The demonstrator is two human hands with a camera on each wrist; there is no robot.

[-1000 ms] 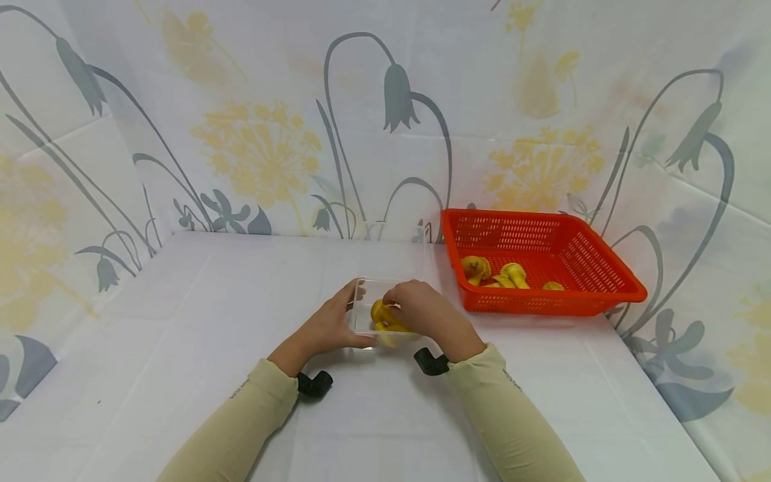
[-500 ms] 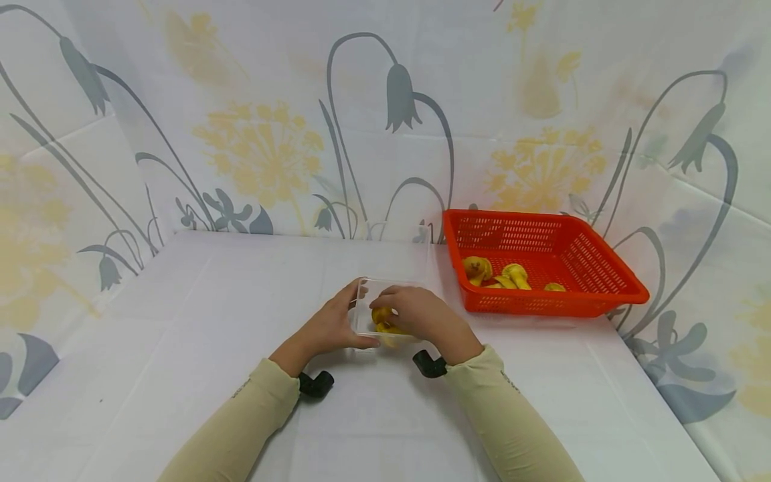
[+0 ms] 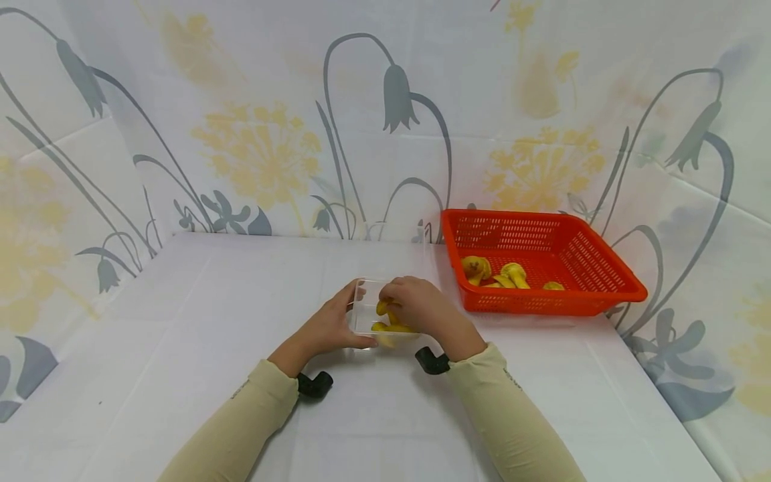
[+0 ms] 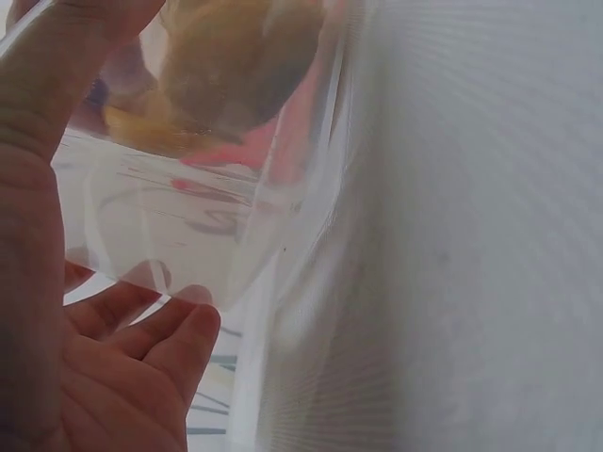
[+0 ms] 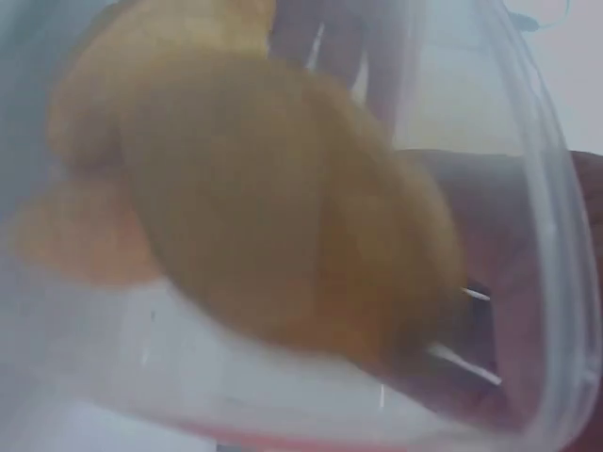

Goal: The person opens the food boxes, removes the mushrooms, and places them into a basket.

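Note:
A clear plastic container (image 3: 364, 316) stands at the middle of the table, tilted slightly, with yellow mushrooms (image 3: 394, 329) inside. My left hand (image 3: 325, 328) grips its left side, thumb along the near wall and fingers at the far wall. Over the container's right part reaches my right hand (image 3: 424, 311), its fingertips down inside and pinching a yellow mushroom (image 3: 382, 308). Through the clear wall the left wrist view shows a blurred mushroom (image 4: 236, 66). In the right wrist view a large blurred mushroom (image 5: 283, 198) fills the middle.
A red perforated basket (image 3: 554, 300) stands at the back right, holding several yellow mushrooms (image 3: 513, 273). Behind the container its transparent lid (image 3: 394, 251) appears to stand raised. A flower-patterned cloth (image 3: 271, 154) hangs behind and beside the white-covered table (image 3: 211, 301).
My right hand dipped lower and left into the container, then rose slightly to the right, shifting the mushroom at its fingertips. The left hand keeps its grip on the container.

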